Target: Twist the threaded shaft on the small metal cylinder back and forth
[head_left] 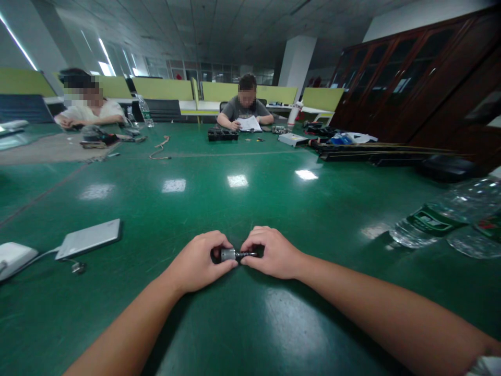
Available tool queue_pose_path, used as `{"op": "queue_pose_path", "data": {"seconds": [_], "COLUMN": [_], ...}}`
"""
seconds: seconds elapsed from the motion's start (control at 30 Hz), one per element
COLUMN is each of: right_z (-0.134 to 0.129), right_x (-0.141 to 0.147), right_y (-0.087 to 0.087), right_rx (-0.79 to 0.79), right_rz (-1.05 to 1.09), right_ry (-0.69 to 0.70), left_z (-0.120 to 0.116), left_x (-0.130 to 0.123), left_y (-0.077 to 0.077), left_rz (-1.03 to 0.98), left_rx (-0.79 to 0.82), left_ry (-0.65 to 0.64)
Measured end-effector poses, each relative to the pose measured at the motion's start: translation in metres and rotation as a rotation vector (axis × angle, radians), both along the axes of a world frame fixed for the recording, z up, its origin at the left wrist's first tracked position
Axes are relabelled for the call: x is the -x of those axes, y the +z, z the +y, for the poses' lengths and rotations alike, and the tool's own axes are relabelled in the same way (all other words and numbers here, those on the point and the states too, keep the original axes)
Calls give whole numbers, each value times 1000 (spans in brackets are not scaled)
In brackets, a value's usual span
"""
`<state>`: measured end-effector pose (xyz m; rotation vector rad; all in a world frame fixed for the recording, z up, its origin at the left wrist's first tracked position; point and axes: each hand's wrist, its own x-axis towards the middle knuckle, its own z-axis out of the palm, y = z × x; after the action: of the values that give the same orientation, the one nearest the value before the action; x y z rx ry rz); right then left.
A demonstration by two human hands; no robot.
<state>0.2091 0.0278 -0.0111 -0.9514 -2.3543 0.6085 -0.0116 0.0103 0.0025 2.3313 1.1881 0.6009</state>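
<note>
Low over the green table (164, 303), my left hand (199, 262) is closed around a small silver metal cylinder (228, 255) that looks like a little motor. From its right end runs a thin, dark, ridged shaft (248, 254). My right hand (276, 253) pinches this shaft between thumb and fingers. The two hands face each other with their fingertips almost touching. The far ends of the piece are partly hidden by my fingers, and I cannot tell whether it rests on the table.
A flat silver device (89, 239) with a cable and white adapter (15, 258) lies left. Clear water bottles (426, 222) lie right. Farther back are a black tray (223, 135), a cord (158, 151) and long dark bars (352, 152). Two people (246, 107) sit across the table.
</note>
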Motion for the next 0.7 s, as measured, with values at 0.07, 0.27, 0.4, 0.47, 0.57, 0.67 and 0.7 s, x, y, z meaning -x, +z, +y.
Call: {"op": "queue_pose_path", "data": {"seconds": [0.07,0.27,0.4,0.47,0.57,0.67,0.7], "right_z": [0,0,0,0,1,0,0], "right_x": [0,-1,-2,-2,-2,-2,-2], "right_y": [-1,0,1,1,0,0,0], "right_rx": [-9,-11,-18,-16,-12,-9,-8], "right_rz": [-1,-17,-28,-29,-31,-32,-33], "right_ry": [-8,-30,-57,-60,-68,-85,-90], "left_z": [0,-1,0,1,1,1,1], "left_x": [0,0,2,2,3,3,3], "left_y": [0,2,3,2,2,2,2], "left_rz": [2,-2,5,5,10,16,17], "left_rx": [1,-9,-19,-22,-22,-22,-23], "left_ry": [2,0,7,11,17,20,21]}}
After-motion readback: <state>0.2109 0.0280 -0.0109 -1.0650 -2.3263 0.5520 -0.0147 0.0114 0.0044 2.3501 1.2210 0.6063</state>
